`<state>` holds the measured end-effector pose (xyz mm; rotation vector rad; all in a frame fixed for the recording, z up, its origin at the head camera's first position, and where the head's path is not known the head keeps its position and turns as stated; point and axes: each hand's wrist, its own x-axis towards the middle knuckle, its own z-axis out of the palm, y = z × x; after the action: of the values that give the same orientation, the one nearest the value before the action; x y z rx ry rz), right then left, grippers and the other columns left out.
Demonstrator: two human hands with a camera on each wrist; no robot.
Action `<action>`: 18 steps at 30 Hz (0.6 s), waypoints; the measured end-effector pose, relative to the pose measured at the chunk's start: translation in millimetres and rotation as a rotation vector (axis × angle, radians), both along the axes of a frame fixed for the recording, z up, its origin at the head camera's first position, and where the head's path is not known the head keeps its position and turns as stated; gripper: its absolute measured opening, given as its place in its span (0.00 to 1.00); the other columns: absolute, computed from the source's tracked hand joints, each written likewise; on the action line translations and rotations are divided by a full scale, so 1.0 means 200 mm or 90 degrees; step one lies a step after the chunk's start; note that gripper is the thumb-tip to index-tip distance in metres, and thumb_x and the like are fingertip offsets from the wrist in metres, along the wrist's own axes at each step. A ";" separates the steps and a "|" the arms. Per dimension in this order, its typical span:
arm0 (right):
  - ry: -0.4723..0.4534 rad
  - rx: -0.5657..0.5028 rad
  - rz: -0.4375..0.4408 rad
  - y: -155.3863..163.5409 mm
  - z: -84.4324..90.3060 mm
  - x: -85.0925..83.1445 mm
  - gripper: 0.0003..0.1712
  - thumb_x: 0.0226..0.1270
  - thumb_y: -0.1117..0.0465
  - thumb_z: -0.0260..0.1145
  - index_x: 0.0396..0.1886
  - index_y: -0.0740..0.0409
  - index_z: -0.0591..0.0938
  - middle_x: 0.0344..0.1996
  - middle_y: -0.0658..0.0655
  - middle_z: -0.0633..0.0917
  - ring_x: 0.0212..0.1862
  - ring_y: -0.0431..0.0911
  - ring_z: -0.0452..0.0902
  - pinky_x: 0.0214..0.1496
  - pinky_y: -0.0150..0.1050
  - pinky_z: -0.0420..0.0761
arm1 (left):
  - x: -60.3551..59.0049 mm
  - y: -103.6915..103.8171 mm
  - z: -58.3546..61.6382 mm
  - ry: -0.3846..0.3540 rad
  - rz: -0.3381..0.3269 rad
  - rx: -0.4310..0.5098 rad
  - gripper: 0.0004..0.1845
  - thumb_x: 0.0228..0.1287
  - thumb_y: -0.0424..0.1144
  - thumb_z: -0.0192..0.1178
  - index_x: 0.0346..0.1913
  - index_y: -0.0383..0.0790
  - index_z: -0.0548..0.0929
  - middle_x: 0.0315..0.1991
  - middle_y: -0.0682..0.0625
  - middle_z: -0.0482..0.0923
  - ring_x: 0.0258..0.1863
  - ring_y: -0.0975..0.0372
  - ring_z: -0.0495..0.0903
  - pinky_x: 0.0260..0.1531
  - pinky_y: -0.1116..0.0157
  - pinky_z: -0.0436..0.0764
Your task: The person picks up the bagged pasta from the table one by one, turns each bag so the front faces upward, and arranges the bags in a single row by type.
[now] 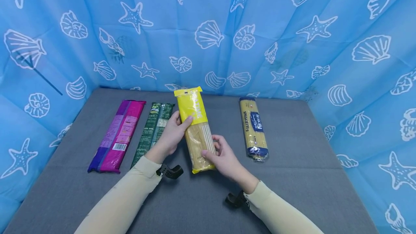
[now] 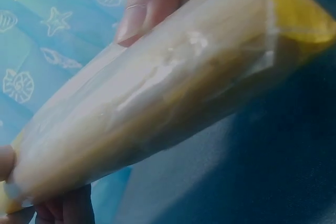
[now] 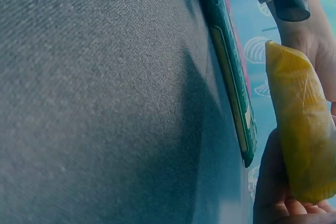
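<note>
Both hands hold a yellow pack of spaghetti (image 1: 196, 133) above the middle of the table, its clear window showing the pale strands. My left hand (image 1: 171, 133) grips its left edge near the yellow upper part, thumb across the front. Lower down, my right hand (image 1: 227, 158) pinches the right edge, thumb on the front and fingers behind. In the left wrist view the pack (image 2: 142, 93) slants across, with fingers at both ends. The right wrist view shows its yellow bottom end (image 3: 304, 124) raised off the cloth.
A pink and purple pack (image 1: 118, 136) and a dark green spaghetti pack (image 1: 152, 125) lie on the left of the grey table (image 1: 292, 190). On the right lies a blue-ended spaghetti pack (image 1: 253, 129). A blue shell-print curtain (image 1: 227, 68) encloses the table's back and sides.
</note>
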<state>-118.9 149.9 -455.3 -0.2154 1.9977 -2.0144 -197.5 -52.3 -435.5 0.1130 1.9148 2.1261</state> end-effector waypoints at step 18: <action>0.012 0.022 -0.100 0.13 0.04 -0.05 0.32 0.70 0.60 0.63 0.67 0.59 0.58 0.57 0.65 0.76 0.49 0.56 0.80 0.45 0.46 0.83 | 0.07 0.16 -0.05 0.136 -0.059 -0.129 0.40 0.69 0.46 0.59 0.77 0.58 0.49 0.65 0.44 0.64 0.49 0.55 0.79 0.45 0.57 0.81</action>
<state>-129.6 175.3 -446.6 -0.0724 2.1191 -2.0761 -182.5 -20.5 -445.4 0.3933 2.1859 1.9133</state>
